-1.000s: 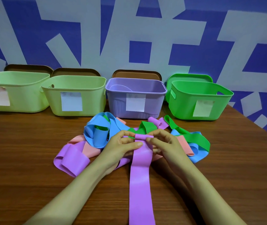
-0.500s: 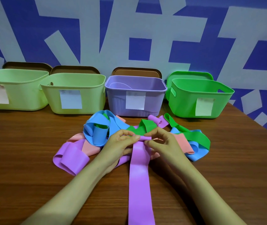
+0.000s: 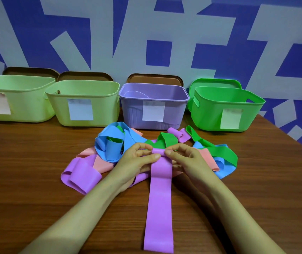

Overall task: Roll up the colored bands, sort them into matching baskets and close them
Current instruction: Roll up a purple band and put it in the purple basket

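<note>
A long purple band (image 3: 159, 204) lies flat on the wooden table, running toward me. Its far end is curled into a small roll between my hands. My left hand (image 3: 137, 162) pinches the roll's left side and my right hand (image 3: 187, 158) pinches its right side. Behind them sits a loose pile: a blue band (image 3: 109, 145), a green band (image 3: 218, 151), a pink band (image 3: 207, 156), another purple band (image 3: 80, 175) and a small purple curl (image 3: 179, 134). Along the wall stand two light green baskets (image 3: 18, 99) (image 3: 84, 105), a purple basket (image 3: 154, 96) and a bright green basket (image 3: 225, 107), all open.
Brown lids (image 3: 31, 70) (image 3: 84, 76) (image 3: 155, 78) lean on the wall behind three baskets, and a green lid (image 3: 216, 82) behind the fourth. Each basket carries a paper label. The table's right edge (image 3: 293, 136) cuts diagonally past the green basket.
The roll at the purple band's far end has been turned a little more between my fingers. The hands stay at the same spot; the pile has not moved.
</note>
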